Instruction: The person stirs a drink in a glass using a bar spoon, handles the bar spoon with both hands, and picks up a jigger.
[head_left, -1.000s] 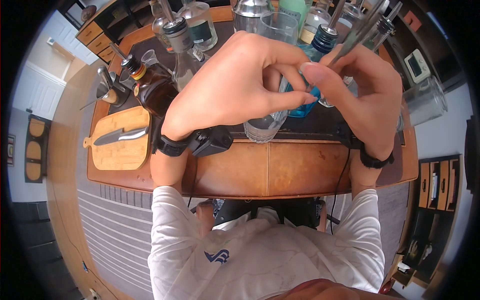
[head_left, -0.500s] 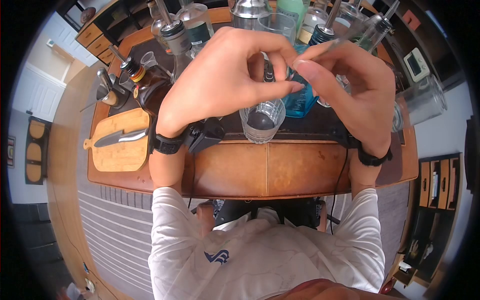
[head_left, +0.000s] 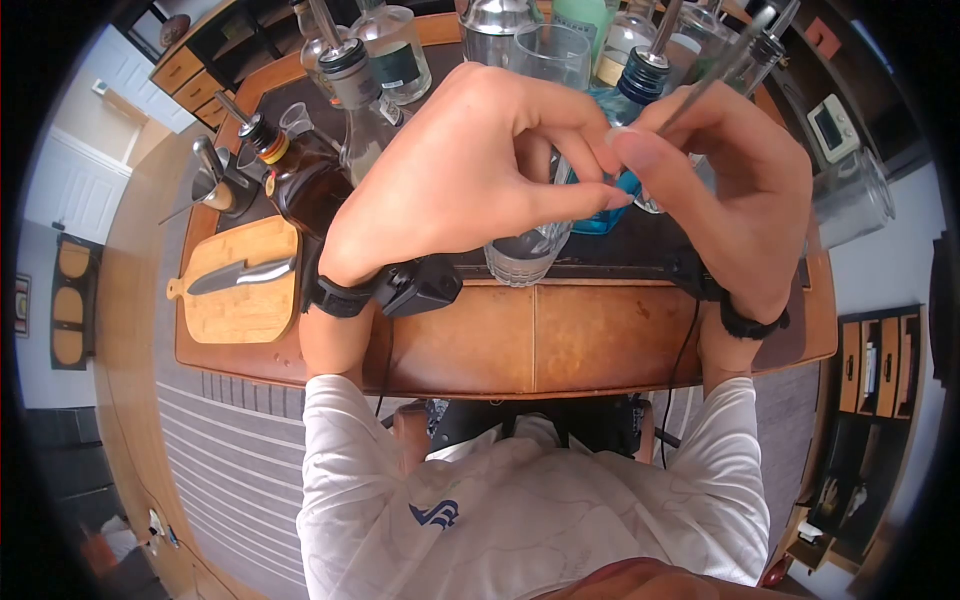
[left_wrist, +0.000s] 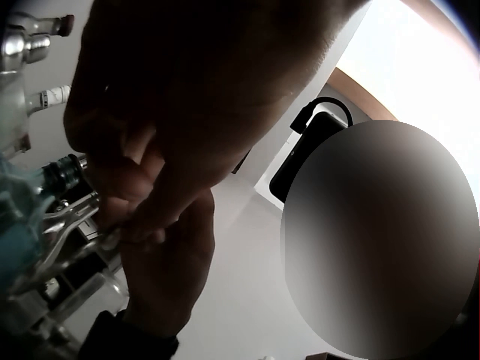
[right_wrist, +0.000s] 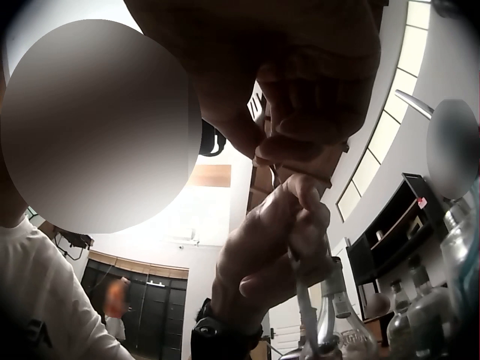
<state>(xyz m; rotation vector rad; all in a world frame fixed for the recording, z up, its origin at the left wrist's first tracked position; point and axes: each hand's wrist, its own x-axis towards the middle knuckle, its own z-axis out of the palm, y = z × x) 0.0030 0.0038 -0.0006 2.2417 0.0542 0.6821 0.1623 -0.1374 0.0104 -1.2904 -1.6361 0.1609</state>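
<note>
My right hand (head_left: 725, 185) pinches a slim metal bar spoon (head_left: 712, 78) between thumb and fingers, its upper end slanting up and right. In the right wrist view, its fork-like end (right_wrist: 256, 107) shows above that hand. My left hand (head_left: 470, 170) is right beside it, fingertips nearly meeting the right thumb. Seen from the left wrist, a twisted stem (left_wrist: 81, 255) runs from the joined fingertips, and the left fingers pinch it. Below the hands stands a cut-glass tumbler (head_left: 522, 268), partly hidden by the left hand. Behind the fingers is a blue bottle (head_left: 600, 222) with a pourer.
A cutting board (head_left: 240, 315) with a knife (head_left: 240, 274) lies at left, near a brown bottle (head_left: 305, 185). Several bottles, a metal shaker (head_left: 495, 35) and a tall glass (head_left: 553, 55) crowd the back. At right are a glass jar (head_left: 850, 200) and a timer (head_left: 832, 128).
Both hands shift left and back right, the bar spoon moving with them. The tumbler stays put. A person in orange comes into view at the far lower left.
</note>
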